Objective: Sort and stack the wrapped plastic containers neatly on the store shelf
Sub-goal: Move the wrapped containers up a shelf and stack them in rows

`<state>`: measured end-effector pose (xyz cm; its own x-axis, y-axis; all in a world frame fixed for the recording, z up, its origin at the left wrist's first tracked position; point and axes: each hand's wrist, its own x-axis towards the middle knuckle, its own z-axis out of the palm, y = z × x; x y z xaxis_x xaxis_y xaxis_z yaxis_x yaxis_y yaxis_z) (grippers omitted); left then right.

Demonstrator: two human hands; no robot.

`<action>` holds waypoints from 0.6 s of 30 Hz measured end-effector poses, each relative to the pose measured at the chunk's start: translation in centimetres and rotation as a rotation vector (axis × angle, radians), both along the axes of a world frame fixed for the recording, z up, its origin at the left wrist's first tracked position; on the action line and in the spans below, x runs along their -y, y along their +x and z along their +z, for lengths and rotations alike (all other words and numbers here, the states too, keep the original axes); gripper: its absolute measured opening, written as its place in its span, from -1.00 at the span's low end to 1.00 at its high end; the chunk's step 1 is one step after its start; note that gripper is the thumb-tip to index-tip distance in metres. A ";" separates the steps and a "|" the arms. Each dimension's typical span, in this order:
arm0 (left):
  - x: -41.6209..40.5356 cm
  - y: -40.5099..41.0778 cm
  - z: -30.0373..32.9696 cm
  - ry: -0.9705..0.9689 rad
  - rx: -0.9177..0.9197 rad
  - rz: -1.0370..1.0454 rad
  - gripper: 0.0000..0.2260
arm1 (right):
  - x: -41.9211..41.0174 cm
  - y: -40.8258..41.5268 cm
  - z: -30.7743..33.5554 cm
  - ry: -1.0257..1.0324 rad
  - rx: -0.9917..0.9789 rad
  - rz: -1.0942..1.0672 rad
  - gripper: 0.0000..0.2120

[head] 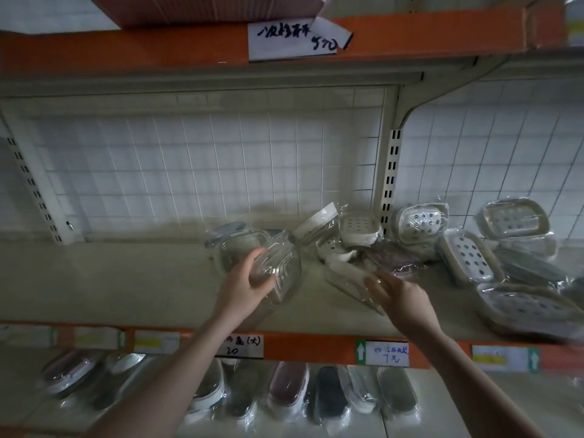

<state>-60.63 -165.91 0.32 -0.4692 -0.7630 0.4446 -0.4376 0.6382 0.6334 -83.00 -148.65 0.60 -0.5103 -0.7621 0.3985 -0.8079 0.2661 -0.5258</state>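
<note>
My left hand (245, 281) grips a clear wrapped plastic container (279, 267) held above the middle shelf (126, 286), its fingers curled round the near end. Right behind it lies another clear wrapped container with a grey lid (235, 245). My right hand (396, 295) reaches over a flat wrapped container (347, 276) on the shelf, fingers spread and touching its film. Past it lies a purple wrapped container (395, 257) in a loose heap of white soap-dish containers (358, 229).
More wrapped white dishes with dotted trays (467, 257) lie jumbled at the right of the shelf. A cream upright post (390, 184) divides the wire-grid back. The orange front rail (316, 343) carries price labels. The lower shelf holds a row of wrapped containers (287, 390).
</note>
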 end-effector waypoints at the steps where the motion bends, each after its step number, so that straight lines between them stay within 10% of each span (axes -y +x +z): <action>1: 0.0 0.2 0.1 0.023 -0.002 0.002 -0.62 | 0.0 -0.1 0.1 -0.028 0.042 -0.031 -0.74; 8: 0.8 0.7 0.1 0.030 0.142 0.206 -0.71 | 1.0 -1.3 0.8 -0.233 0.098 -0.228 -0.75; 14: 1.0 0.1 -0.5 -0.322 0.194 0.193 -0.71 | 1.4 -2.9 0.9 -0.408 -0.334 -0.221 -0.69; 18: 0.0 -1.2 -0.4 -0.199 0.336 0.201 -0.70 | 1.4 -3.1 1.0 -0.294 -0.483 -0.180 -0.83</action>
<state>-61.85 -165.91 -0.03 -0.4634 -0.7691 0.4402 -0.7265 0.6142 0.3082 -86.07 -150.04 1.60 -0.3296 -0.5028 0.7991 -0.9298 0.3197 -0.1823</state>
